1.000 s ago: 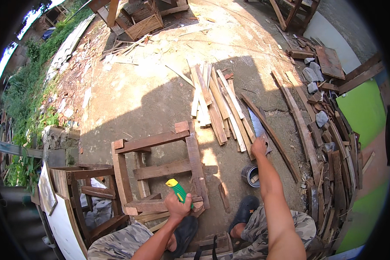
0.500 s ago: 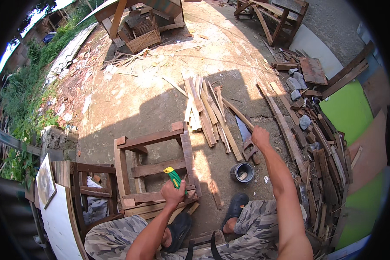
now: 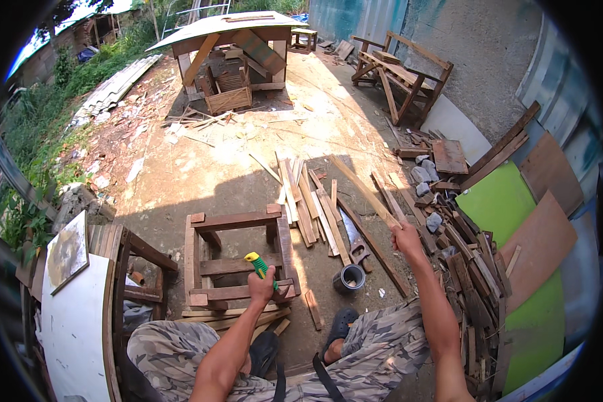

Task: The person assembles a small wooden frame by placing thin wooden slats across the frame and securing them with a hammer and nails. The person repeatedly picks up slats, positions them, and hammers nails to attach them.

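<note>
At the far left a white board [image 3: 74,328] leans beside a wooden frame [image 3: 238,258] lying on the concrete. The left hand [image 3: 261,289] is closed round a tool with a green and yellow handle [image 3: 256,262], held just over the frame's near rail. Further right lie loose slats [image 3: 308,201], a saw [image 3: 353,234] and a grey pipe piece [image 3: 349,277], and the right hand [image 3: 405,236] grips one end of a long slat [image 3: 365,191], lifted near the scrap pile [image 3: 469,268].

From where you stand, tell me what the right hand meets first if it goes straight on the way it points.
The right hand already grips a long wooden slat and points up-left along it. Going on, it would probably reach the loose planks on the ground first; depth is unclear.
</note>
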A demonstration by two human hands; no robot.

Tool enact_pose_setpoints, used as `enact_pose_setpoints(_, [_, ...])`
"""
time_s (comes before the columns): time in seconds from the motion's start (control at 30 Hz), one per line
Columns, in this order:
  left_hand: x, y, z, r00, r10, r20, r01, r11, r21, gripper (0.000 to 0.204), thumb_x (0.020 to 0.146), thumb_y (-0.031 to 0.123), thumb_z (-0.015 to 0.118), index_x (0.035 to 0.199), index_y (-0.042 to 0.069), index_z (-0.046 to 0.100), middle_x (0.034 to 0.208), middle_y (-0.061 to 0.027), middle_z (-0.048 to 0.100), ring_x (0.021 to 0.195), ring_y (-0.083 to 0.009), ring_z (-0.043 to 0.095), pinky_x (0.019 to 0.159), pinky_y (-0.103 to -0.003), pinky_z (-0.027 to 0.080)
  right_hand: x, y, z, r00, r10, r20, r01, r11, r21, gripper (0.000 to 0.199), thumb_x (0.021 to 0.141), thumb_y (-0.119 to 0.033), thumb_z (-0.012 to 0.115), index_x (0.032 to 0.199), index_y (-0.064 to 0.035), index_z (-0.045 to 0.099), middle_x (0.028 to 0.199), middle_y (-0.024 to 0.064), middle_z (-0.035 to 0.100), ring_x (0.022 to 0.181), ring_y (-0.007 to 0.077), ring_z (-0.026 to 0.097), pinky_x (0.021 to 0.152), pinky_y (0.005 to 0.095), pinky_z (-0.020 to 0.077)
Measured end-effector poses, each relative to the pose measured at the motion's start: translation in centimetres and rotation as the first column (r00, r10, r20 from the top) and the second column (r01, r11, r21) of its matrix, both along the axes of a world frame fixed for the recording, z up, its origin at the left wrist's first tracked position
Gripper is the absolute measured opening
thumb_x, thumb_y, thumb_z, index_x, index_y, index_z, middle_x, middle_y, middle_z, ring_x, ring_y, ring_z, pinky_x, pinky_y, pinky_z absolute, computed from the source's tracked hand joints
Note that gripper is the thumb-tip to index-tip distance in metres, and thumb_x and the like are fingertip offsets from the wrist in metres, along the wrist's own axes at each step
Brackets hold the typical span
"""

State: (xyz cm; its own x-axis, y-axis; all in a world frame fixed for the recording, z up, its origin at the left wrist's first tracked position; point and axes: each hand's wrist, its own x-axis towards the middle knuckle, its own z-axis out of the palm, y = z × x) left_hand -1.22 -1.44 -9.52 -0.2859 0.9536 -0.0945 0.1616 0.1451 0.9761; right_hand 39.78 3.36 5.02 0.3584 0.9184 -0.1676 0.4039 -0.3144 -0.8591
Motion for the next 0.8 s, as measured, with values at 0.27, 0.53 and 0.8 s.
enact_pose_setpoints(0.27, [-1.3,-0.1,8.0,0.892,-0.211,-0.401,0.361,0.864,0.350,0.045,0.084,0.036,0.071,0.059,0.002,0.056,0.050,-0.0132,0.053,0.046,-0.0281,0.058,0.048,-0.040,0.044,-10.3,-4.1,-0.5,0.753,0.348,-0.559,-0.318,0.936,0.154,0.027,0.103,-0.031,0.053,0.092,-0.0072,0.060,0.068,0.0004,0.059,0.054,0.0090,0.054,0.050,0.0243,0.0425])
enact_pose_setpoints(0.53, [-2.7,-1.5,9.0,0.776,-0.115,-0.620,0.229,0.967,0.108,0.054,0.085,0.053,0.066,0.066,0.002,0.065,0.059,-0.0208,0.062,0.060,-0.0409,0.065,0.057,-0.048,0.051,-17.2,-4.4,-11.0,0.580,0.400,-0.709,-0.589,0.808,-0.025,0.032,0.103,-0.038,0.055,0.095,-0.0079,0.056,0.072,0.0022,0.058,0.062,0.0135,0.056,0.058,0.0296,0.0469])
enact_pose_setpoints(0.8, [-3.0,-1.7,9.0,0.734,-0.193,-0.651,0.127,0.981,-0.147,0.069,0.088,0.065,0.058,0.069,0.000,0.067,0.066,-0.0235,0.065,0.068,-0.0426,0.067,0.063,-0.051,0.051,-19.3,-3.9,-15.3,0.850,0.431,-0.302,-0.497,0.847,-0.189,0.028,0.101,-0.031,0.060,0.103,-0.0042,0.053,0.076,0.0061,0.062,0.060,0.0124,0.058,0.054,0.0308,0.0477])
